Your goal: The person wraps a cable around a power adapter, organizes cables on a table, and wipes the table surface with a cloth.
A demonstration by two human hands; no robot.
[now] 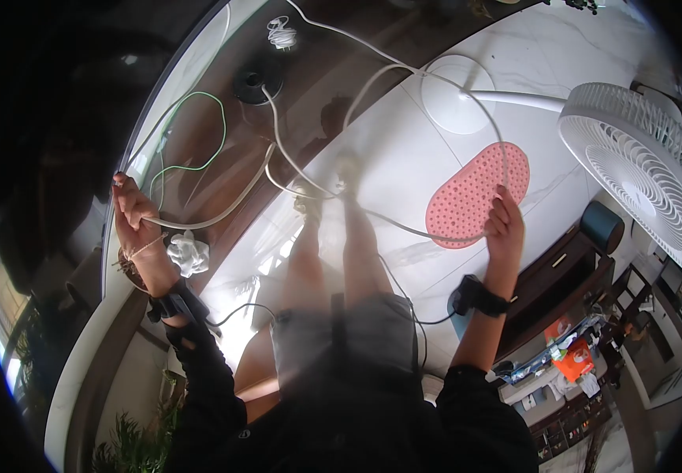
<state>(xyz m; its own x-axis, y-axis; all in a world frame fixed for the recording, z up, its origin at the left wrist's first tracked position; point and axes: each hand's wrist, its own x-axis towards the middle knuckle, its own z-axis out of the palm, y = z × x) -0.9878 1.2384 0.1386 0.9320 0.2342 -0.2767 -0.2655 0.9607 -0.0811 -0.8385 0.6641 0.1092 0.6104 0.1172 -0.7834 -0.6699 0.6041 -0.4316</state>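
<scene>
A long white cable (388,224) runs in loops between my two hands and over the dark surface and pale floor. At the left, my left hand (134,211) is closed round part of the cable, near the light edge of the dark surface. My right hand (503,219) pinches another stretch of it, in front of a pink dotted mat (467,197). A black round object (258,81) with a hole in its top stands on the dark surface, the cable passing beside it. A thin green cord (219,118) curls near my left hand.
A white fan (632,165) on a round base (457,94) stands at the right. Crumpled white tissue (189,254) lies beside my left wrist. A coiled white cord (282,33) lies at the top. Dark furniture (553,276) with an orange item (573,361) is lower right.
</scene>
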